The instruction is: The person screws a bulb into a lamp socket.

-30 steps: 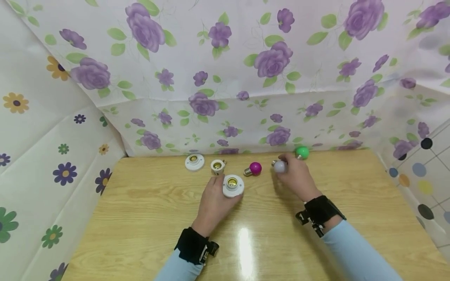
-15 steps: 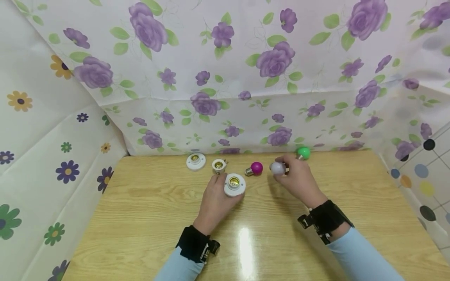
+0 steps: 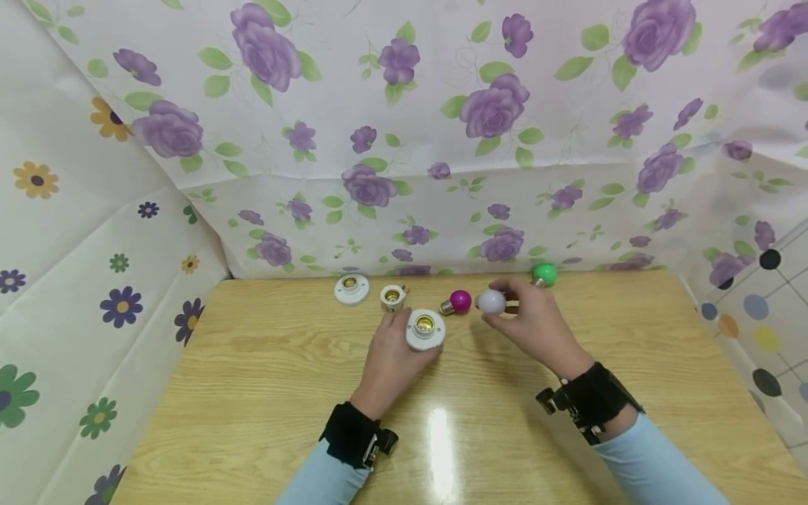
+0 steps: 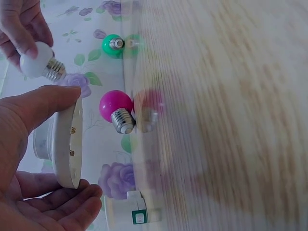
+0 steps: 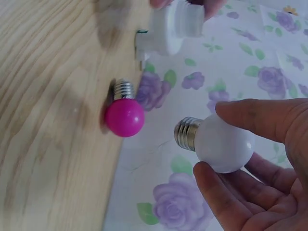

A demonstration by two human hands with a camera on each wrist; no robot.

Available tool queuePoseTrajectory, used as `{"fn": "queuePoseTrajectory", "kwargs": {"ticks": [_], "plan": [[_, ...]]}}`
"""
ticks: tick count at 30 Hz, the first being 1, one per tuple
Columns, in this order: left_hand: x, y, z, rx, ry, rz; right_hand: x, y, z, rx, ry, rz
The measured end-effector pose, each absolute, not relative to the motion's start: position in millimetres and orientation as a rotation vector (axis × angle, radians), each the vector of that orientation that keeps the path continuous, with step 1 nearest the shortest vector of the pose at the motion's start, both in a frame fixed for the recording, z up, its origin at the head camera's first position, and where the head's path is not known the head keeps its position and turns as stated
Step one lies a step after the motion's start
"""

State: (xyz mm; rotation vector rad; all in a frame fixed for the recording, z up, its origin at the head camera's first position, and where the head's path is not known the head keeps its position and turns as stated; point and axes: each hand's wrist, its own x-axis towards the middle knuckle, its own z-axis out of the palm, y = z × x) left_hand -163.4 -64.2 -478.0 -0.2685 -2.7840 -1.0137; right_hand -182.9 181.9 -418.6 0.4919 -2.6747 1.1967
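My left hand [image 3: 393, 358] grips a round white lamp socket [image 3: 425, 330] by its rim, the brass-lined opening facing up. In the left wrist view, that socket's base [image 4: 70, 144] sits between thumb and fingers, raised off the table. My right hand [image 3: 535, 321] pinches a white light bulb [image 3: 492, 302] between thumb and fingers. Its metal screw base [image 5: 186, 133] points left toward the socket, and the two are apart. On the table between the hands lies a magenta bulb [image 3: 461, 301]. A green bulb [image 3: 545, 273] lies behind my right hand, its screw base partly hidden.
At the table's back edge stand a second round white socket [image 3: 351, 289] and a smaller white socket [image 3: 393, 297] with a side tab, just beyond my left fingers. A flowered cloth [image 3: 435, 210] hangs behind the wooden table [image 3: 265, 393].
My right hand has moved left with the white bulb, bringing it closer to the magenta one. The left hand and its socket have shifted slightly right.
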Motion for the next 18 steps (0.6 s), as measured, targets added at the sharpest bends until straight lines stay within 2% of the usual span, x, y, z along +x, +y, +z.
{"fn": "queuePoseTrajectory", "kwargs": {"ticks": [18], "plan": [[-165.2,-58.2,-478.0,-0.345,-2.804,-1.058,-173.6,161.3,-397.5,0.641,-2.666,1.406]]}}
